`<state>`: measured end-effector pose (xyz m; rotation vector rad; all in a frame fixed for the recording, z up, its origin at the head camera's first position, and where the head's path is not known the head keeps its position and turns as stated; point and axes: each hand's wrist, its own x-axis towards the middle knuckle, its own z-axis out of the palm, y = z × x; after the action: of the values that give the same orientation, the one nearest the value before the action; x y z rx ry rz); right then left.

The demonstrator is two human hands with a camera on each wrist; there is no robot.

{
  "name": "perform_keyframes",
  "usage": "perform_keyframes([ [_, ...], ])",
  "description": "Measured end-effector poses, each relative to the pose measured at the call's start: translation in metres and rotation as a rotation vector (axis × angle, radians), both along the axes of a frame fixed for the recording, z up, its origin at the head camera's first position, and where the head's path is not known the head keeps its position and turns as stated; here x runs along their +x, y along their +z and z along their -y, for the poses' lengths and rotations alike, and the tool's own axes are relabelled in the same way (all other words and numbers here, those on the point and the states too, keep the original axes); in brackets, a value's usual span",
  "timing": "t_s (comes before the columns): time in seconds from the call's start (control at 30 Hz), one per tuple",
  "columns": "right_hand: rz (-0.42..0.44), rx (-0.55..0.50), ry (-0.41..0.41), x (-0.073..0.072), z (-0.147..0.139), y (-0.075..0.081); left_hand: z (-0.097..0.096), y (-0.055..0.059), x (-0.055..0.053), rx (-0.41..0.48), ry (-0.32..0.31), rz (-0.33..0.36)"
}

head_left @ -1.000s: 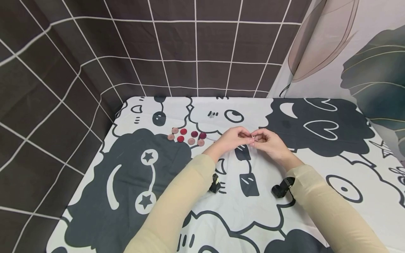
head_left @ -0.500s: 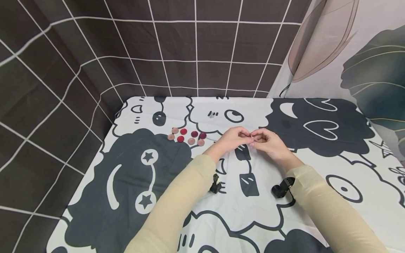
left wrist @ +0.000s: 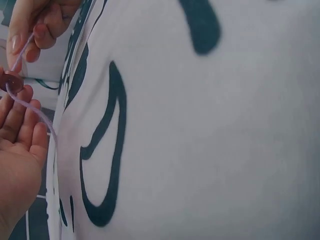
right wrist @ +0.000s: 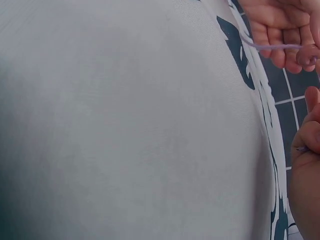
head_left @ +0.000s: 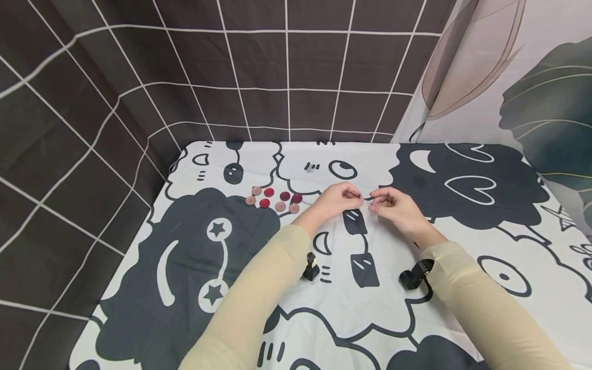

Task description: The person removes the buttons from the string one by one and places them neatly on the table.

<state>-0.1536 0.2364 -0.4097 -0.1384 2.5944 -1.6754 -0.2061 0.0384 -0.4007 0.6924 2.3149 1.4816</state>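
Observation:
Over the upper middle of the cloth, my left hand (head_left: 330, 203) pinches a pinkish-brown button (left wrist: 12, 82) between its fingertips. A thin lilac string (left wrist: 37, 110) passes at the button and trails down beside the left palm. My right hand (head_left: 398, 208) faces it across a small gap, pinching the string's other stretch between thumb and fingers. In the right wrist view, the button (right wrist: 307, 55) sits at the left fingertips with the string (right wrist: 272, 47) running off it. The string's far end is hidden.
Left of the hands lie several loose buttons: pale pink ones (head_left: 280, 206), red ones (head_left: 269, 192) and dark maroon ones (head_left: 284, 196). A black-and-white cartoon cloth (head_left: 388, 318) covers the table. A dark gridded curtain (head_left: 259, 61) hangs behind.
Fingertips that met a moment ago now stand slightly apart, the left hand having drawn a little to the left. The loose buttons lie as before.

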Motion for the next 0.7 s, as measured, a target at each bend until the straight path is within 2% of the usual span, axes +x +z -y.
perform_keyframes([
  [0.4,-0.037,0.024,-0.043,0.0,-0.001,0.0,0.013,0.001,-0.006,0.02,0.06,0.017],
  [0.7,-0.045,0.128,-0.082,0.0,-0.004,-0.002,0.025,0.003,-0.01,0.021,0.085,0.012],
])
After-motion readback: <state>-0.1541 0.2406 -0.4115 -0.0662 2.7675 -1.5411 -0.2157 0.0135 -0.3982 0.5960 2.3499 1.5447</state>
